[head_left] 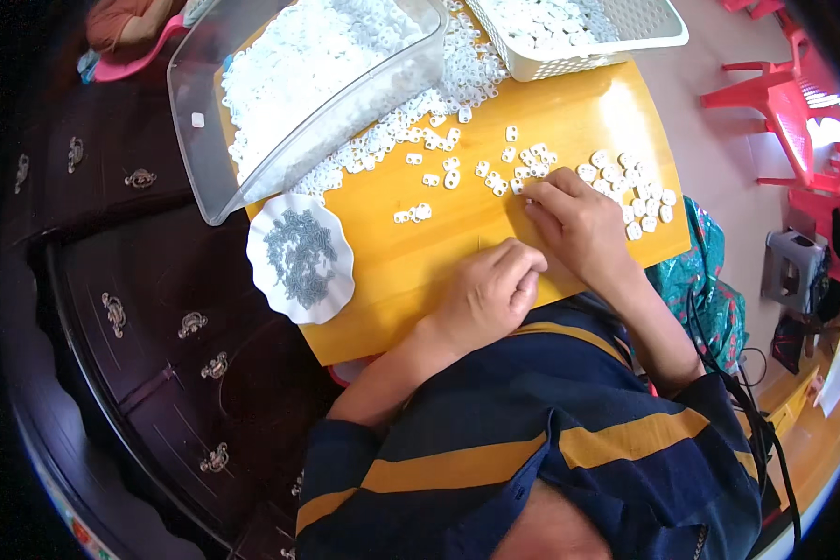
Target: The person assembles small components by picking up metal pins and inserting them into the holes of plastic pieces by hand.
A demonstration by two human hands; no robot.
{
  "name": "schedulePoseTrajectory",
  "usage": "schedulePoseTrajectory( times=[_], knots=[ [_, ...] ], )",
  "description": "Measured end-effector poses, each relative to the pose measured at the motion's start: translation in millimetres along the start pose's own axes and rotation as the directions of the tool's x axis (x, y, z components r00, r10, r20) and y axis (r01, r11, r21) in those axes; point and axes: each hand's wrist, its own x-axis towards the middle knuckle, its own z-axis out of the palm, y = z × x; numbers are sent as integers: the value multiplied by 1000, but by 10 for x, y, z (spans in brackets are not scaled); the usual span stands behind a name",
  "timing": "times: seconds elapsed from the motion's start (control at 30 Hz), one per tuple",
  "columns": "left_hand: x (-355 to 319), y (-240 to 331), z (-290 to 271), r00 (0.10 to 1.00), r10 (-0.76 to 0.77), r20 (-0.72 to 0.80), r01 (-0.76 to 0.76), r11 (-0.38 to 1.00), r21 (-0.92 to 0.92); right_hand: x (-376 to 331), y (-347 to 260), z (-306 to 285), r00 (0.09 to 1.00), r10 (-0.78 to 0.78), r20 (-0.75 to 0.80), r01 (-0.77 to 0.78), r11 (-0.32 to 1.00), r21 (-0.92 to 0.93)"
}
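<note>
My left hand [495, 289] rests near the front edge of the yellow table, its fingers curled closed; anything inside them is hidden. Further right, my right hand [579, 224] reaches over the tabletop, thumb and fingers drawn together at a small white two-holed plastic piece [517, 186]. Just beyond those fingertips lies a loose cluster of similar white pieces [536, 159]. To the right of that hand is a group of rounded white pieces [639, 191]. A few joined or touching pieces [413, 214] lie left of centre.
A white scalloped dish [344, 297] of small grey metal parts stands at the table's left. Behind it, a clear bin [191, 173] heaped with white pieces overhangs the dark drawer cabinet [149, 299]. A white basket [588, 63] stands at the back. Red chairs [779, 121] are at right.
</note>
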Motion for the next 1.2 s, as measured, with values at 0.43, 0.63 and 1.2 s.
schedulePoseTrajectory(
  times=[0.43, 0.63, 1.2],
  knots=[
    [-175, 14, -91, 955, -297, -12, 278, 908, -314, 94, 81, 112, 988, -149, -48, 141, 981, -137],
    [-195, -135, -333, 962, -255, -101, 197, 899, -392, 91, 11, 172, 991, -113, -68, 96, 973, -209],
    [-89, -321, -379, 938, -320, -136, 221, 850, -477, -202, -246, 20, 917, 184, 353, -371, 718, 588]
  ],
)
